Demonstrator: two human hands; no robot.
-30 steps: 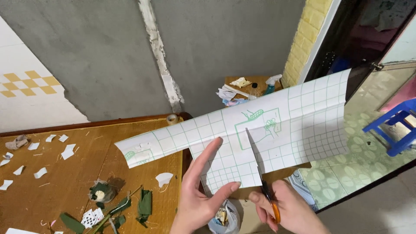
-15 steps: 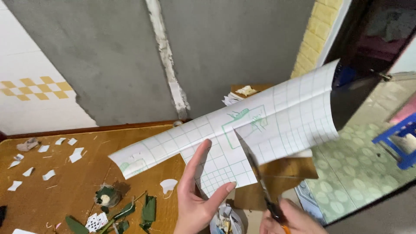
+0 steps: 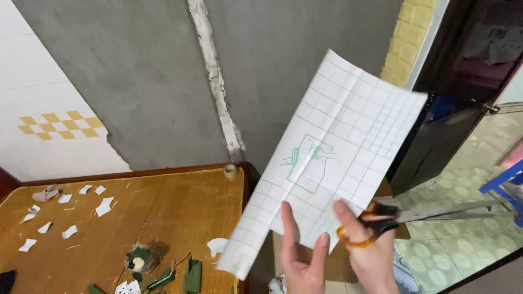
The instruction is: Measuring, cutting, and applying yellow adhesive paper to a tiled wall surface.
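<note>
A white gridded sheet (image 3: 332,158) with a green drawing in its middle stands tilted in the air before the grey wall. My left hand (image 3: 301,257) grips it at the lower edge, thumb up against the paper. My right hand (image 3: 370,256) is just to the right, its fingers through the orange handles of a pair of scissors (image 3: 414,215). The blades are closed and point right, away from the sheet. One right finger rests on the sheet's lower edge.
A wooden table (image 3: 163,218) at the left carries white paper scraps (image 3: 103,207), green cuttings (image 3: 190,275) and a small tape roll (image 3: 230,171) at its far corner. A brown box (image 3: 335,264) sits below my hands. A dark door (image 3: 447,130) and blue stool (image 3: 504,185) are at the right.
The sheet swung from lying crosswise to standing upright and tilted. The scissors left the cut in the paper, closed, and now point right. My view shifted left and down.
</note>
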